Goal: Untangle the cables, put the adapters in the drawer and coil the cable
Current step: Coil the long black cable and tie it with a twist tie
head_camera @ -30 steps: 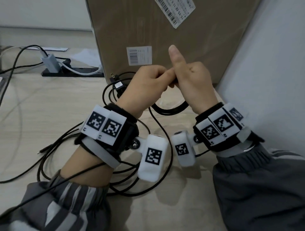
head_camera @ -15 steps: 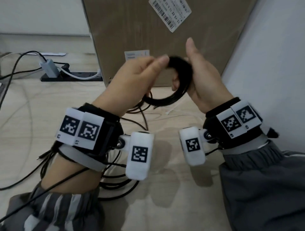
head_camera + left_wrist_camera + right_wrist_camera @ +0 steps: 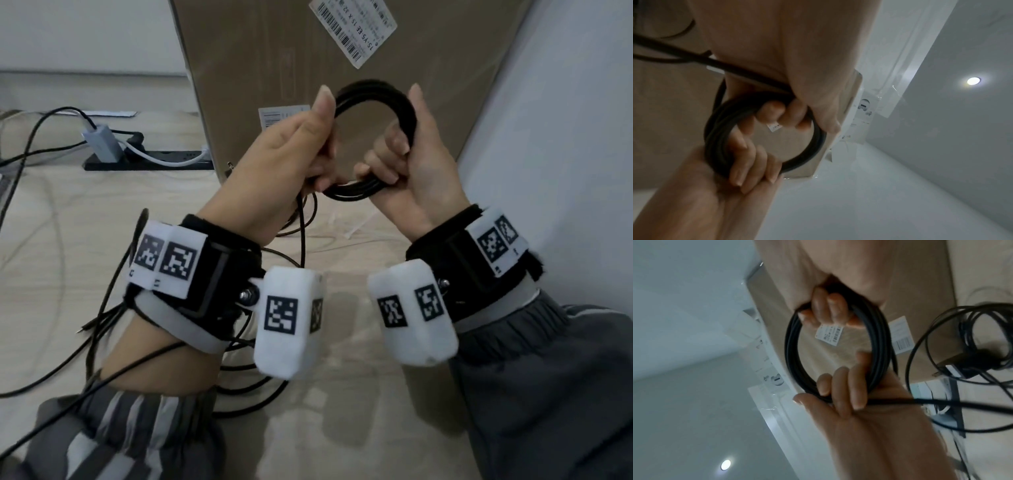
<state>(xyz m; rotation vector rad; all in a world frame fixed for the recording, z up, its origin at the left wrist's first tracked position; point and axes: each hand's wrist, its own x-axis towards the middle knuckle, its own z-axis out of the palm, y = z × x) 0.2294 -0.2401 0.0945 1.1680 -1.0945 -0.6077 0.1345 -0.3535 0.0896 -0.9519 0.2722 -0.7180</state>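
A pale wood-grain bench runs up to a grey wall on my right, and I am looking down at both hands raised above it. Between them I hold a round coil of black cable, several turns thick, up in the air in front of a tall brown cardboard box that stands at the bench's far edge. My left hand has its grip curled round the coil's left side, thumb up along the loop. My right hand grips the right and lower side, fingers wrapped through the ring. A loose tail of the cable drops from the coil to a tangle of thin black cables lying under my left wrist. Farther left, a black power strip sits by the bench's far edge with a grey plug-in adapter in it.
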